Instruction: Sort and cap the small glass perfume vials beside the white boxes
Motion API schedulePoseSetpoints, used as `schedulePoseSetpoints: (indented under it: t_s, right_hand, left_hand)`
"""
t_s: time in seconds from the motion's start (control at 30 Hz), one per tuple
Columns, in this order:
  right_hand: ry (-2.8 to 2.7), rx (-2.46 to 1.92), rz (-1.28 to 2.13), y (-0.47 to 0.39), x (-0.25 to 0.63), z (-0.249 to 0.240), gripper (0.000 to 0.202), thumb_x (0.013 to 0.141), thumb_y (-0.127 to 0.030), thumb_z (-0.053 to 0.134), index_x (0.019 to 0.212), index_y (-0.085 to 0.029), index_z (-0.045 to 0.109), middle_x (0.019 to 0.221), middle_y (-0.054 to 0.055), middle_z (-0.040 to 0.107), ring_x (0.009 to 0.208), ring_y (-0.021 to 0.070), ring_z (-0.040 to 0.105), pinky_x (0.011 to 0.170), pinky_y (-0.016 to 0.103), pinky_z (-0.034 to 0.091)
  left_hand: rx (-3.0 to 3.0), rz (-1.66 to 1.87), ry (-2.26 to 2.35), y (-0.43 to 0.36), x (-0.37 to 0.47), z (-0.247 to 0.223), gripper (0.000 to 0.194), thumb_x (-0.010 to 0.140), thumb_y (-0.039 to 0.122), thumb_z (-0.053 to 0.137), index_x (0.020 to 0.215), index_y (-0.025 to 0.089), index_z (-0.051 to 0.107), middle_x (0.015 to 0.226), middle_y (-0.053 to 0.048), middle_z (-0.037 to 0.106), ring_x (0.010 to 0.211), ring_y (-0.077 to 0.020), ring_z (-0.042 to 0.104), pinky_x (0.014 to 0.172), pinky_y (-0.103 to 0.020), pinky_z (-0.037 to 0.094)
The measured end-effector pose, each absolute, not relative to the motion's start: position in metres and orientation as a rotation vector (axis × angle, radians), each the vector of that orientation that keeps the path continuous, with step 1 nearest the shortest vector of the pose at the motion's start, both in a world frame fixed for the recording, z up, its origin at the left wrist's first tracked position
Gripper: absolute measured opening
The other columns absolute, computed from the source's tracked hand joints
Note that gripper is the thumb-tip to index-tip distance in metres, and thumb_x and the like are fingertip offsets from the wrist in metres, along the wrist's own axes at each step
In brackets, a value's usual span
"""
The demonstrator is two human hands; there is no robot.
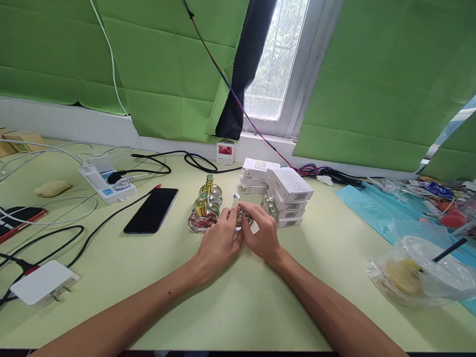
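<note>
A small glass perfume bottle with a silver top stands on the table, mostly covered by my fingers. My left hand is closed around its left side. On the other side, my right hand is closed with thumb and fingertips together near the glass; what exactly they pinch is hidden. Just left of my hands is a row of several glass bottles with gold caps. Another clear glass bottle sits behind my right hand, against the stacked white boxes.
A black phone lies left of the bottles. Farther left are a power strip, cables and a white charger. At right sits a bagged plastic bowl on a blue sheet. A small white box stands by the wall.
</note>
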State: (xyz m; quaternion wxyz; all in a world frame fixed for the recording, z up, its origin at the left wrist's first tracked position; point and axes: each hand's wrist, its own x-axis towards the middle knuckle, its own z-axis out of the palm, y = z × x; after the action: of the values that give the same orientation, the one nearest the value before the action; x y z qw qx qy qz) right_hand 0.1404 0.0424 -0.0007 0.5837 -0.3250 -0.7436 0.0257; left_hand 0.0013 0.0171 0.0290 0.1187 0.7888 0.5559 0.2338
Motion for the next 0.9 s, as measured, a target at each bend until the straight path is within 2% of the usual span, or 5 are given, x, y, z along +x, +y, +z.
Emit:
schedulePoseSetpoints:
  t_s: [0.27,0.63,0.9]
  right_hand:
    - [-1.723,-0.741,0.086,0.0435,0.1404,-0.0019,0.034,0.096,-0.011,0.049,0.122,-0.021,0.067,0.114,0.011,0.074,0.107,0.0212,0.07,0.094,0.037,0.058]
    - [-1.689,-0.75,0.098,0.0491,0.1398,-0.003,0.028,0.102,-0.018,0.048,0.116,-0.024,0.071,0.106,0.008,0.075,0.1,0.0191,0.069,0.09,0.035,0.057]
    - [-1.673,-0.747,0.122,0.0496,0.1406,-0.002,0.027,0.101,-0.018,0.051,0.115,-0.026,0.074,0.104,0.007,0.076,0.097,0.0193,0.069,0.087,0.035,0.058]
  left_hand:
    - [2.309,0.701,1.603,0.0164,0.0013,0.0308,0.036,0.095,0.022,0.046,0.131,0.018,0.046,0.124,-0.014,0.058,0.11,-0.0289,0.066,0.077,-0.035,0.052]
    - [2.323,0.689,1.621,0.0159,0.0013,0.0297,0.049,0.094,0.022,0.048,0.141,0.015,0.039,0.129,-0.017,0.056,0.117,-0.0316,0.063,0.082,-0.037,0.052]
    - [2.332,0.655,1.638,0.016,0.0014,0.0275,0.046,0.094,0.023,0.046,0.14,0.015,0.04,0.129,-0.017,0.056,0.116,-0.0313,0.064,0.079,-0.036,0.052]
